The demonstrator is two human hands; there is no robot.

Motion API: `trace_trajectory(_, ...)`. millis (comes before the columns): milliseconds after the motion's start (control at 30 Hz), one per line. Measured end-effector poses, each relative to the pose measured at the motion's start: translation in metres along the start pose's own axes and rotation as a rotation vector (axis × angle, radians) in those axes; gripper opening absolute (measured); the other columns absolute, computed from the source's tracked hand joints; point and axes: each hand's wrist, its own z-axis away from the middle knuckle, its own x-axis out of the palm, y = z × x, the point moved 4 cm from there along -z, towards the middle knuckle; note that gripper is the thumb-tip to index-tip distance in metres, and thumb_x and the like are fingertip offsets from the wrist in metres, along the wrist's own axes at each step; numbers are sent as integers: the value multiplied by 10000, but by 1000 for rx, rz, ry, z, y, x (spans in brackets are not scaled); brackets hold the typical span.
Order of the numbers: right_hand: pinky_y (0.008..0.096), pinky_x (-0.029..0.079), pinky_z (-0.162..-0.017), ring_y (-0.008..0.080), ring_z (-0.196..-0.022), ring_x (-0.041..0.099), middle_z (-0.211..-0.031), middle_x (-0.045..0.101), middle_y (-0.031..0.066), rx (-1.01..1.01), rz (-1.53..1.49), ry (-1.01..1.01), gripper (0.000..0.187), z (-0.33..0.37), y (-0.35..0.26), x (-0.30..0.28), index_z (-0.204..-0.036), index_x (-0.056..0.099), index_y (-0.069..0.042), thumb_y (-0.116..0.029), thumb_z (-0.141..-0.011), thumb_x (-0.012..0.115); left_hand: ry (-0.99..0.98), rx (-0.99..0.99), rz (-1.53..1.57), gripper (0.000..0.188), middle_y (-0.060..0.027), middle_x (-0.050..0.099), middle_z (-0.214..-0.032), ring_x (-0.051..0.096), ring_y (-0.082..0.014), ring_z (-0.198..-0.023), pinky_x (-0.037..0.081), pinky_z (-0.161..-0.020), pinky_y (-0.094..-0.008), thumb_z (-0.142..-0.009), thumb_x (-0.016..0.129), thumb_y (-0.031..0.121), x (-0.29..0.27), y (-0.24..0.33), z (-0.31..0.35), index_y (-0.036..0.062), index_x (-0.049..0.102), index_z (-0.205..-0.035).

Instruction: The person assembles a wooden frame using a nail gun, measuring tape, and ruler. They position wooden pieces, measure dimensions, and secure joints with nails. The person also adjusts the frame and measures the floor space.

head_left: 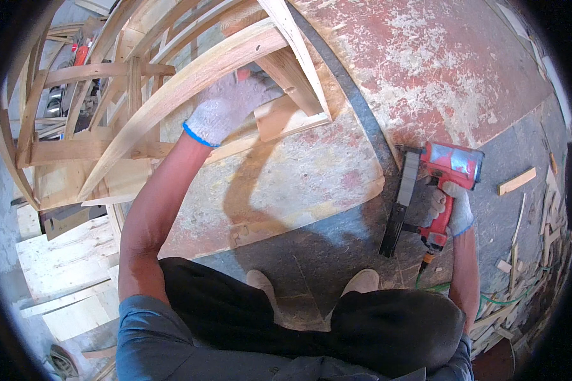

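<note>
My right hand [459, 206], in a white glove, is wrapped round the handle of a red air-powered nail gun [452, 164]. Its long dark magazine [401, 203] points down toward my feet, and a hose joins at the handle's lower end. At upper left, my gloved left hand [225, 108] reaches in under a curved rail of a wooden frame [190, 79]. It grips the frame beside a slanted brace [289, 81]; its fingers are partly hidden and slightly blurred. A flat wood block [278, 120] lies against the brace's foot.
The frame stands on a worn, paint-stained worktable [286, 184] with a dark curved strip [368, 120] across it. Pale boards [67, 254] lie at the left. Wood offcuts [517, 181] and a green hose [502, 298] lie on the floor at the right.
</note>
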Motion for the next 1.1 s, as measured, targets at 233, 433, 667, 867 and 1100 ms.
trace_trajectory(233, 381, 559, -592, 203, -635, 612, -822, 623, 61, 60, -203, 205, 218, 15, 36, -38, -1068, 563, -90, -214, -918, 660, 207, -318, -866, 463, -49, 697, -917, 639, -169, -863, 504, -794, -336, -965, 658, 499, 37, 24, 3, 48, 738, -1034)
trace_trajectory(433, 408, 586, -616, 239, -681, 659, -841, 647, 93, -21, -40, 292, 226, 16, 42, -51, -1099, 549, -75, -158, -919, 657, 267, -249, -1311, 615, -63, 575, -641, 539, -185, -619, 448, -621, -402, -895, 689, 598, 33, 22, -5, -1, 679, -759)
trace_trajectory(667, 383, 583, -635, 216, -710, 653, -897, 629, 86, -60, 114, 314, 264, 19, 60, -64, -1172, 546, -40, -114, -934, 633, 248, -204, -1041, 471, -63, 626, -736, 595, -130, -722, 497, -689, -365, -918, 704, 466, 17, -9, 6, -3, 692, -887)
trace_trajectory(867, 390, 589, -639, 218, -723, 653, -922, 632, 91, -76, 114, 316, 259, 17, 66, -66, -1164, 545, -35, -112, -936, 641, 21, -405, -1159, 478, -146, 720, -1158, 657, -224, -1057, 504, -952, -363, -945, 687, 378, -28, -99, 8, -29, 681, -1195)
trace_trajectory(1100, 351, 558, -625, 199, -675, 635, -859, 641, 83, -79, 208, 341, 156, 17, 61, -69, -1054, 595, -18, -116, -940, 635, 69, -381, -1353, 445, -191, 732, -1165, 690, -358, -1020, 525, -905, -430, -895, 659, 396, -1, -102, -11, 34, 727, -1145)
